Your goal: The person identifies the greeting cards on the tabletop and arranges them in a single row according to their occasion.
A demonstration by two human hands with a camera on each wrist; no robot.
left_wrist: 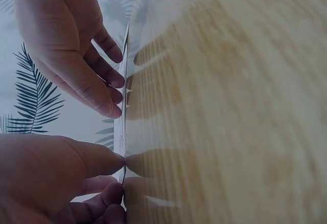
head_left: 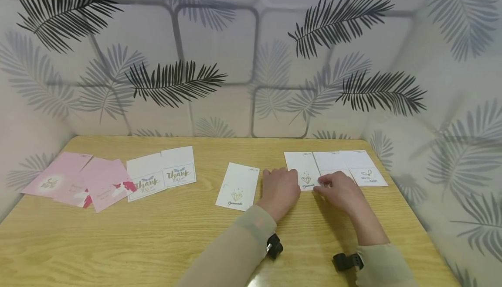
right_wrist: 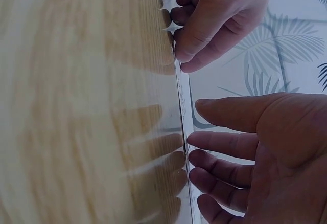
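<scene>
Head: left hand (head_left: 280, 193) and right hand (head_left: 340, 192) are framing a white, gold-diamond card (head_left: 300, 164) lying on the wood-grain table (head_left: 157, 230), leaf-print wall (head_left: 219, 56) standing behind.
Left wrist: left hand is pinching the card's edge. Right wrist: right hand is touching it, fingers (right_wrist: 227, 144) straight, thumb (right_wrist: 235, 111) off.

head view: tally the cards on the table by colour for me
Pink cards: 3
White cards: 6 (2 reading Thank You, 1 alone, 3 grouped at the right)
Total: 9
</scene>
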